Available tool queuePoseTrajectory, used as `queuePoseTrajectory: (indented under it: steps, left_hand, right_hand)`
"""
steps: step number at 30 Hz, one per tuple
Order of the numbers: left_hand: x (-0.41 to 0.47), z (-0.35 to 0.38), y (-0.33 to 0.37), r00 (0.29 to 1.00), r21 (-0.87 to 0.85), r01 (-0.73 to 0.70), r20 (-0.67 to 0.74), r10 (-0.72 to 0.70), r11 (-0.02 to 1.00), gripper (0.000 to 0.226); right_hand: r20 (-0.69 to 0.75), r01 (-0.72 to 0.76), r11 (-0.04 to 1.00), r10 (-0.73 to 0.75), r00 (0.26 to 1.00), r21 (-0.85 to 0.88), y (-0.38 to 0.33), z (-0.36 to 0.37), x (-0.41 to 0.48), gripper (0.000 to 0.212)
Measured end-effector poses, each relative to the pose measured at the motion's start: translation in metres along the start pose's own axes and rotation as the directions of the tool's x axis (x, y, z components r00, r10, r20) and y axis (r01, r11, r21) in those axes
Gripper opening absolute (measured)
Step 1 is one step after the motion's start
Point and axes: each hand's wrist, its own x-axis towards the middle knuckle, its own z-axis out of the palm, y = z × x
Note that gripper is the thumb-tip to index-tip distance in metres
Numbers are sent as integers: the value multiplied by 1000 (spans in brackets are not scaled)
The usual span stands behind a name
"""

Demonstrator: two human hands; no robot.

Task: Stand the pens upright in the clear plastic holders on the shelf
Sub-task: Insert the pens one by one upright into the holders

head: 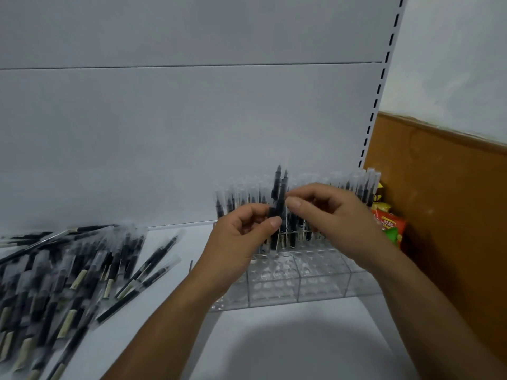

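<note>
Over the right end of the white shelf [274, 346], both hands meet above the clear plastic holder [315, 278]. The left hand [244, 237] has its fingers curled round a small bunch of pens [279, 193], held upright with their capped tips pointing up. The right hand [332, 212] pinches one pen of that bunch between thumb and forefinger near its upper half, as if to draw it free.

Behind the hands, the standing pens [236, 200] already fill the back rows of the holder, while the front rows show bare round sockets. A large pile of pens [68, 272] lies loose on the shelf well to the left, so I would say the job is far from finished. Some bright snack packets [389, 223] sit just beyond the holder's right end.

To my eye the step in hand is separating a single pen from the bunch. The next move would call for lifting it clear without dragging its neighbours along, lining its lower end over a free socket just in front of the filled rows, and lowering it straight so it does not knock the pens already standing.
</note>
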Motion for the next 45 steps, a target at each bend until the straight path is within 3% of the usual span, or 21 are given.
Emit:
queuePoseTrajectory:
  steps: [3,6,9,11,13,21,29,34,41,45]
  left_hand:
    - [0,2,0,1000,32,1,23,-2,999,13]
    - [0,3,1,1000,31,9,14,-9,999,13]
    - [0,3,1,1000,-7,6,1,-6,1000,14]
    - [-1,2,1,1000,-26,11,-2,-11,1000,14]
    - [-1,2,2,1000,-31,16,1,-16,999,14]
    - [-1,3,2,1000,-23,9,8,-9,1000,14]
    - [0,2,1,1000,-17,6,16,-6,1000,14]
    - [0,2,0,1000,-10,4,18,-4,1000,14]
    - [1,2,-2,1000,1,11,22,-11,1000,13]
    - [1,3,-3,999,13,22,25,-22,1000,13]
  right_hand:
    - [12,-16,1000,16,1000,-2,0,7,0,15]
    - [-47,-15,993,20,999,118,0,4,0,8]
    - [-275,55,970,13,961,237,1,-9,3,4]
    - [-432,105,980,-23,902,167,5,-20,6,7]
    - [-484,96,994,-62,873,47,12,-24,8,12]
    - [-309,-44,977,-22,951,-207,30,-15,11,5]
    - [-293,-72,965,-4,956,-251,34,-14,12,5]
    - [-121,-143,887,100,988,-439,36,-10,10,9]
    - [-72,-148,797,131,989,-585,38,-14,9,12]
    - [-136,-137,843,76,988,-520,33,-22,7,18]
